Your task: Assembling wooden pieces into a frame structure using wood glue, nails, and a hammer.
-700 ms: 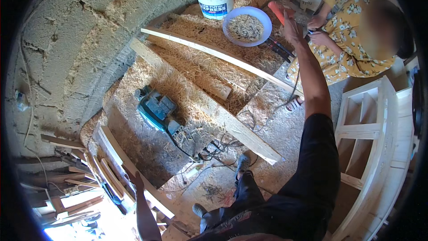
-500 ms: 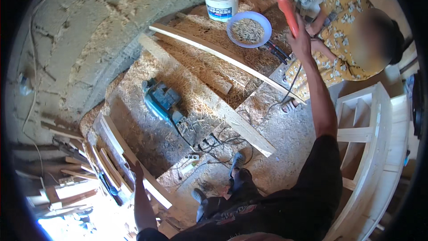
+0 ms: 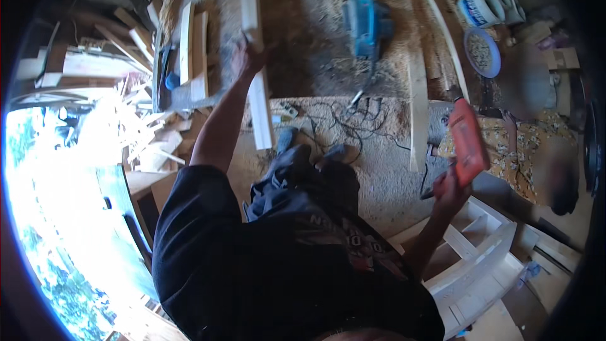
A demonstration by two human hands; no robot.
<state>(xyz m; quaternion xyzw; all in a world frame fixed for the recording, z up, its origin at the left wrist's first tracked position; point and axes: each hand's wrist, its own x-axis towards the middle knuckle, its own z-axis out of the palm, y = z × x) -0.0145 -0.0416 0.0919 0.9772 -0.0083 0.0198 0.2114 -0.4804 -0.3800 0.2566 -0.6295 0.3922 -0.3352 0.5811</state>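
My right hand (image 3: 451,191) is closed round the grip of a red power drill (image 3: 468,140), held up at the right with its chuck pointing away from me. My left hand (image 3: 247,60) is stretched out to the left and gripping a pale wooden batten (image 3: 260,110) partway along its length. The batten lies across the near edge of the work table (image 3: 214,0), its near end sticking out toward me. My left fingers are partly blurred. Left of that hand lie two shorter wood strips (image 3: 199,57).
A blue electric planer (image 3: 367,23) sits on the table, its cord trailing toward tangled cables (image 3: 360,120). Long boards (image 3: 416,82) lie to its right. Beyond are a bowl of screws (image 3: 481,52) and white buckets (image 3: 481,6). A person in yellow flowered clothing (image 3: 521,158) sits at right, near a wooden frame (image 3: 473,246).
My view has swung to the left. My left hand has closed on the batten it was hovering beside. The drill has come back nearer my body, away from the other person.
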